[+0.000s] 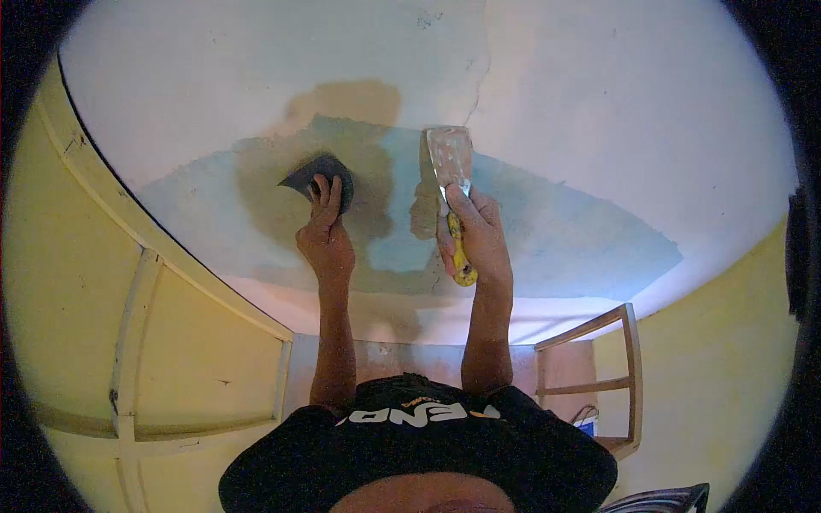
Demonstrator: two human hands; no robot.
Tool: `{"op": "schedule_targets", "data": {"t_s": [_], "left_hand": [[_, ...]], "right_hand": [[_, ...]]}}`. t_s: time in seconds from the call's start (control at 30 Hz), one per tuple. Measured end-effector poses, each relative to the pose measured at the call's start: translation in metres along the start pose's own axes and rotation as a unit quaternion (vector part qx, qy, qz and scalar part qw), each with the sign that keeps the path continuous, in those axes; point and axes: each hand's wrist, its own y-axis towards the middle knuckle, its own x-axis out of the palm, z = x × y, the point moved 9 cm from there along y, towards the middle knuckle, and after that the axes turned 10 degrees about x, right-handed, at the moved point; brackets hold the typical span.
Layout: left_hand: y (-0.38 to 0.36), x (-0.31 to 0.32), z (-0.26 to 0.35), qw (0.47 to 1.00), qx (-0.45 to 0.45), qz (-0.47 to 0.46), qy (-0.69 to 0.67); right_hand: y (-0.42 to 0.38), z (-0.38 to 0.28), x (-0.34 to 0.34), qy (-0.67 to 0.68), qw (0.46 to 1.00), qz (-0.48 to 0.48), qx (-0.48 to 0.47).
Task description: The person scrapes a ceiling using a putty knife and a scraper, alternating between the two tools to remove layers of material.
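My left hand [325, 241] is raised and closed on a dark flat sheet [318, 173], thin and bent at one corner, its fingertips on the near face. To its right, my right hand [481, 232] grips a putty knife [450, 156] by its yellow handle, blade pointing up and smeared with pale residue. Both tools overlap a broad painted surface [547, 224], where a pale blue-green patch meets whitish areas. Shadows of my hands and tools fall on this surface.
Yellow panelled woodwork [205, 359] runs along the left. An open wooden frame [633, 376] stands at lower right, near a yellow wall [710, 359]. A thin crack [475, 101] marks the surface above the putty knife. Something dark and curved [658, 499] shows at bottom right.
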Motion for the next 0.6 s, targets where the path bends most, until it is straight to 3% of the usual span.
{"op": "schedule_targets", "data": {"t_s": [0.3, 0.4, 0.5, 0.6], "left_hand": [[0.001, -0.001, -0.004, 1.0, 0.006, -0.006, 0.003], [0.0, -0.001, -0.006, 1.0, 0.014, 0.002, -0.003], [0.002, -0.001, 0.002, 1.0, 0.015, -0.011, 0.018], [0.002, 0.0, -0.007, 1.0, -0.014, -0.019, 0.003]], "right_hand": [[-0.006, 0.006, -0.005, 0.008, 1.0, 0.025, 0.016], [-0.004, -0.003, 0.004, 0.032, 0.999, -0.029, 0.003], [-0.006, 0.006, -0.006, 0.005, 0.999, 0.008, 0.033], [0.0, -0.001, -0.005, -0.014, 1.0, -0.004, -0.017]]}}
